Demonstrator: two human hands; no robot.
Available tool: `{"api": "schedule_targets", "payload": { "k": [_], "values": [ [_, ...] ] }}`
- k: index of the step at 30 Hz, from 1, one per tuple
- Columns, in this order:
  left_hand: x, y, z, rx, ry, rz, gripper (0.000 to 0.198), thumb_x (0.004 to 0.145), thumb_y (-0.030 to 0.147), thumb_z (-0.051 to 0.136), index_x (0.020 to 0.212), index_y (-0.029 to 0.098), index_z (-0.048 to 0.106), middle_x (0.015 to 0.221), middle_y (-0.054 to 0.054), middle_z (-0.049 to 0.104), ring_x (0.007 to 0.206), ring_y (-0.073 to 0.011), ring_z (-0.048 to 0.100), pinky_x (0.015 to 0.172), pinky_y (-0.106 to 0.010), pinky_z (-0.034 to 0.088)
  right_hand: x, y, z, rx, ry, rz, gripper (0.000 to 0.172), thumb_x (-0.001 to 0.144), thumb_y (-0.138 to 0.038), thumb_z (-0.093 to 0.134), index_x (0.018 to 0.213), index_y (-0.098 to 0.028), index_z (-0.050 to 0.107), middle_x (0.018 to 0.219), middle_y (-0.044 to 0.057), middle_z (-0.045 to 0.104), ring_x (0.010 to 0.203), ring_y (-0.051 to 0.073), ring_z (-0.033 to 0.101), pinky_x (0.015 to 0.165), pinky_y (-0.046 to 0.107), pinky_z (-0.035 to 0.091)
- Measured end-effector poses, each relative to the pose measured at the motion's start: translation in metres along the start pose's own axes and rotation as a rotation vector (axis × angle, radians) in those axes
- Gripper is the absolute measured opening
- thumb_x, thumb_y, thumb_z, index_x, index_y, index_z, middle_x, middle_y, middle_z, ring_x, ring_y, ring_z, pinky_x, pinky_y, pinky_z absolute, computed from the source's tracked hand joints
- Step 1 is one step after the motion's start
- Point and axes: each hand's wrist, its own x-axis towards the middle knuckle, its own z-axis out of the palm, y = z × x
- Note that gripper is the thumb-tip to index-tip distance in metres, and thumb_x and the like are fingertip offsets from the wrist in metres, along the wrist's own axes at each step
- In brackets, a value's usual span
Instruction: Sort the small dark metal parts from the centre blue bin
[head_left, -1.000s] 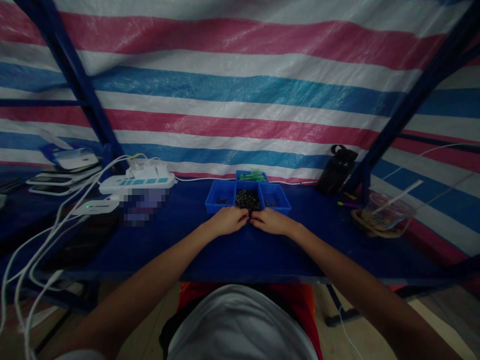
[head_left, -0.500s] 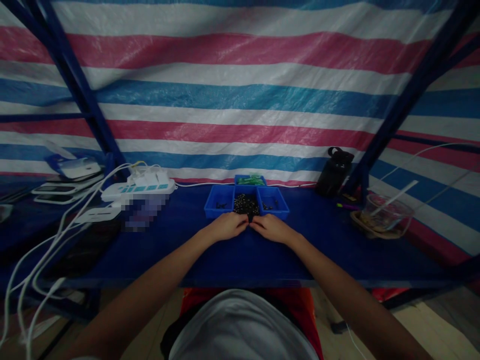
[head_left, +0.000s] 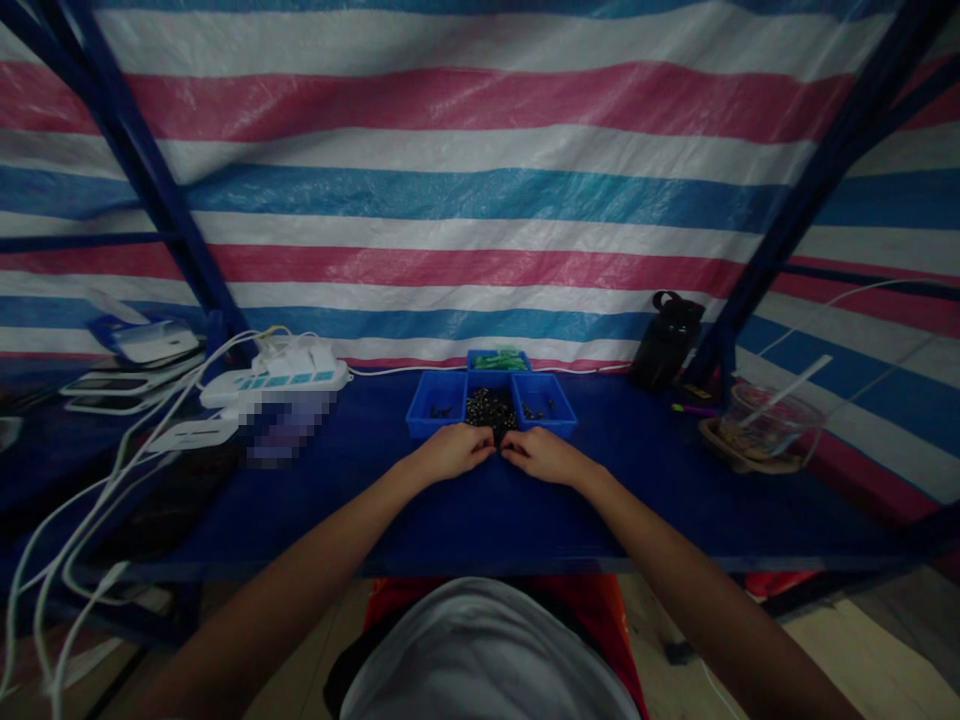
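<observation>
My left hand (head_left: 457, 450) and my right hand (head_left: 541, 453) face each other just in front of the blue bins, fingertips close together. Both have their fingers pinched; whatever lies between them is too small to make out. Right behind the fingertips is a middle bin holding a heap of small dark and shiny metal parts (head_left: 491, 406). A left blue bin (head_left: 421, 412) contains a few dark small pieces, and a right blue bin (head_left: 561, 410) has several more. Green pieces (head_left: 501, 361) fill another bin at the back.
On the left are a white power strip (head_left: 300, 378) with plugs and trailing white cables, and stacked phones (head_left: 112, 385). A black bottle (head_left: 666, 342) stands at the back right, near a plastic cup (head_left: 772, 420) with a straw. Striped sheeting (head_left: 480, 230) hangs behind the blue table (head_left: 480, 530).
The view has shifted slightly. My fingertips are a little farther apart than before; the bins and other items stay in place.
</observation>
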Motion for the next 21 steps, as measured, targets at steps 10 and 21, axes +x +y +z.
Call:
{"api": "schedule_targets", "payload": {
  "k": [10, 21],
  "values": [
    [-0.0012, 0.0029, -0.0014, 0.073, 0.021, -0.001, 0.03, 0.095, 0.037, 0.037, 0.087, 0.018, 0.059, 0.079, -0.005, 0.065, 0.074, -0.0177, 0.062, 0.062, -0.023, 0.038, -0.0008, 0.0, -0.0014, -0.009, 0.036, -0.011, 0.025, 0.093, -0.033, 0.044, 0.09, -0.016, 0.062, 0.076, 0.004, 0.066, 0.066, 0.013, 0.059, 0.061, 0.022, 0.035],
    [-0.0012, 0.0012, 0.0012, 0.06, 0.043, 0.023, 0.029, 0.095, 0.036, 0.037, 0.087, 0.019, 0.059, 0.078, -0.004, 0.065, 0.071, -0.0162, 0.061, 0.061, -0.023, 0.037, -0.0006, 0.0021, 0.0002, 0.007, 0.054, -0.001, 0.022, 0.094, -0.033, 0.043, 0.094, -0.017, 0.058, 0.077, 0.003, 0.065, 0.068, 0.013, 0.059, 0.062, 0.023, 0.035]
  ]
}}
